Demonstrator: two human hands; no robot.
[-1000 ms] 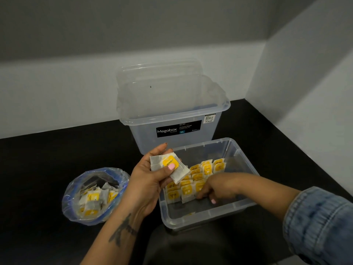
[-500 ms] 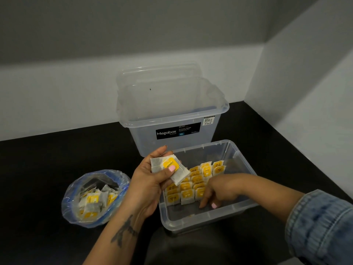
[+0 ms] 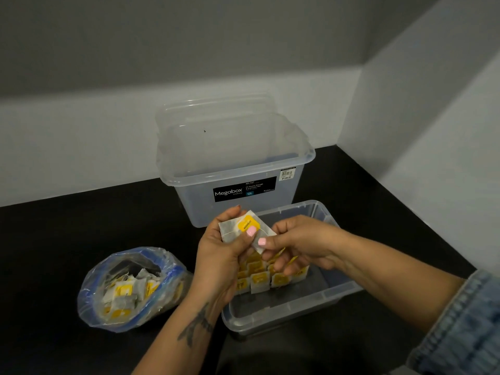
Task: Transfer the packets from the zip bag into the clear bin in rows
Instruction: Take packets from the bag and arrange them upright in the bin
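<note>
Left hand point(image 3: 221, 255) fingers point(image 3: 250, 230) curled round a small stack of white packets point(image 3: 244, 226) with yellow labels, thumb pressed on the top label. Right hand point(image 3: 297, 239) meets it from the right, thumb and forefinger pinching the lower right corner of the same stack. Both hands held above the clear bin point(image 3: 338, 289), over its left half.

Beneath the hands, filed packets point(image 3: 259, 282) stand upright in close rows inside the bin, toward its far left; near part of the bin floor bare.

Zip bag point(image 3: 130, 288) sits on the black desk point(image 3: 54, 239) just left of the bin, mouth open, loose packets heaped inside.

Behind the bin, a taller Megabox tub point(image 3: 235, 163), a lid propped in it, against the grey wall. Denim sleeve point(image 3: 465, 320) on right forearm.
</note>
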